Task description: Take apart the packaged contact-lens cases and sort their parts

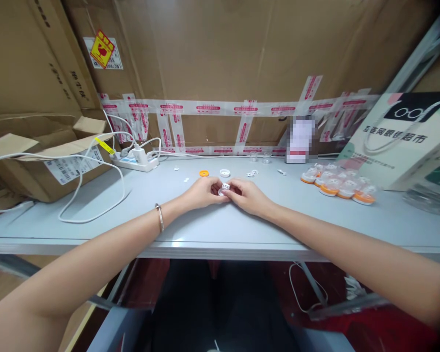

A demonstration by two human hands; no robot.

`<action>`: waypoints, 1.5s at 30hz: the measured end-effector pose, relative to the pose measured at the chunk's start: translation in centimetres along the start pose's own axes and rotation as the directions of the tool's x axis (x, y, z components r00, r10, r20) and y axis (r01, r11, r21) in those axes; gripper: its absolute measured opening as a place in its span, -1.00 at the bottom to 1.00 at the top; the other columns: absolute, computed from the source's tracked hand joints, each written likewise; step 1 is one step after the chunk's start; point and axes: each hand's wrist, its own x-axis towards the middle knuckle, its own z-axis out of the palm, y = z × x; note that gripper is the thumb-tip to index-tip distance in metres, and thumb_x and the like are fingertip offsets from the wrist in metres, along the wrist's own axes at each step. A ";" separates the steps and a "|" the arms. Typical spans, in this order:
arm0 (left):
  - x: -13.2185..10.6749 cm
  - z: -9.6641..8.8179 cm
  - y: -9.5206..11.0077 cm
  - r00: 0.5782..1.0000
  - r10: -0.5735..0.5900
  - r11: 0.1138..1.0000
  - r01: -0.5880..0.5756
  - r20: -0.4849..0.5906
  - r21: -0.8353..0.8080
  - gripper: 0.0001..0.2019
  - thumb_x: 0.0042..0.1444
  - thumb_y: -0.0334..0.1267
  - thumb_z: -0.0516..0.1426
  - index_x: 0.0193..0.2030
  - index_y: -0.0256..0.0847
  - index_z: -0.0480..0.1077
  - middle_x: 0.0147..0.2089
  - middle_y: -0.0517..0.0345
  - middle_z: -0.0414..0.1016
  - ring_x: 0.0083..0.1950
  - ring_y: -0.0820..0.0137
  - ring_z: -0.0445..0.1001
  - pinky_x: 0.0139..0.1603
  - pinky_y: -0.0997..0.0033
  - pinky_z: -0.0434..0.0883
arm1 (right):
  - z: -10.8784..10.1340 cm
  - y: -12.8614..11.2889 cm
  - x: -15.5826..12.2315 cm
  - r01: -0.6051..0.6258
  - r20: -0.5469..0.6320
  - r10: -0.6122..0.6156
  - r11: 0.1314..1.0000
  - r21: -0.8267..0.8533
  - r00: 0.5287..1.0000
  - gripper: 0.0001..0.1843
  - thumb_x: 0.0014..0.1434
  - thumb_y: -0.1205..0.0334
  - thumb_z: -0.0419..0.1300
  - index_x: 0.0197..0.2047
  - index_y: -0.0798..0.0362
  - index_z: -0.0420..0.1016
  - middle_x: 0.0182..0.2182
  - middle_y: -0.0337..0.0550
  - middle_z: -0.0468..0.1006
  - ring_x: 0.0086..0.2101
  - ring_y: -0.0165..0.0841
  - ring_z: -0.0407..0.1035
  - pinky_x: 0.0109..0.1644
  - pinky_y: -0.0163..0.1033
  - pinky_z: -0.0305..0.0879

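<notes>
My left hand [204, 192] and my right hand [246, 195] meet above the table, fingers closed around a small white plastic part [225, 187]. Its exact kind is hard to make out, since the fingertips cover its sides. Just beyond the hands lie an orange ring-shaped piece [204, 173] and a white round cap-like piece [225, 173]. Small white pieces [252, 173] rest behind my right hand. Another little white piece [186, 180] lies behind my left wrist.
Several clear-domed units with orange and white bases [330, 187] cluster at the right, before a paper bag [396, 142]. A phone [300, 139] leans at the back. On the left are a power strip [135, 162], a white cable [91, 221] and an open cardboard box [51, 171].
</notes>
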 end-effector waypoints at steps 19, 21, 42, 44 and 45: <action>-1.0 -0.8 1.8 0.949 -0.121 0.935 0.010 -0.291 -0.354 -0.68 -0.07 -0.10 0.21 -0.24 -0.32 0.46 -0.28 0.02 0.56 -0.24 0.35 0.51 -0.17 0.37 0.44 | -0.4 -1.2 0.0 -0.082 -0.151 0.103 0.988 0.134 0.983 -0.72 0.05 0.08 0.16 -0.51 0.11 0.49 -0.59 -0.23 0.46 -0.56 -0.47 0.23 -0.46 -0.34 0.10; -1.0 -0.5 1.9 0.938 -0.164 0.913 0.027 -0.306 -0.407 -0.66 -0.10 -0.12 0.23 -0.23 -0.31 0.47 -0.26 0.03 0.56 -0.22 0.33 0.52 -0.16 0.36 0.45 | -0.4 -1.4 -0.2 -0.062 -0.187 0.088 0.988 0.139 0.978 -0.73 0.06 0.10 0.15 -0.51 0.11 0.49 -0.57 -0.23 0.49 -0.54 -0.46 0.26 -0.44 -0.34 0.13; -1.4 0.0 2.0 0.881 0.334 0.938 -0.275 -0.334 0.211 -0.77 0.07 -0.35 0.09 -0.13 -0.21 0.45 -0.20 0.09 0.50 -0.22 0.45 0.47 -0.17 0.49 0.43 | -0.9 -0.4 0.3 -0.210 0.010 0.283 0.687 0.695 0.959 -0.69 -0.11 0.04 0.29 -0.39 0.11 0.55 -0.51 -0.18 0.56 -0.44 -0.42 0.44 -0.22 -0.26 0.41; -1.3 0.0 1.8 0.873 0.354 0.928 -0.284 -0.335 0.241 -0.79 0.08 -0.36 0.08 -0.14 -0.21 0.45 -0.20 0.08 0.50 -0.21 0.43 0.47 -0.16 0.46 0.42 | -0.8 -0.4 0.4 -0.223 0.025 0.292 0.667 0.711 0.956 -0.70 -0.11 0.03 0.29 -0.41 0.12 0.55 -0.52 -0.18 0.57 -0.45 -0.42 0.45 -0.23 -0.27 0.42; -1.3 0.0 1.7 0.869 0.365 0.922 -0.288 -0.334 0.258 -0.80 0.09 -0.36 0.08 -0.15 -0.21 0.45 -0.20 0.08 0.51 -0.20 0.43 0.47 -0.15 0.45 0.41 | -0.8 -0.4 0.4 -0.233 0.035 0.300 0.657 0.717 0.953 -0.70 -0.12 0.03 0.30 -0.42 0.12 0.55 -0.52 -0.17 0.57 -0.45 -0.42 0.46 -0.23 -0.28 0.42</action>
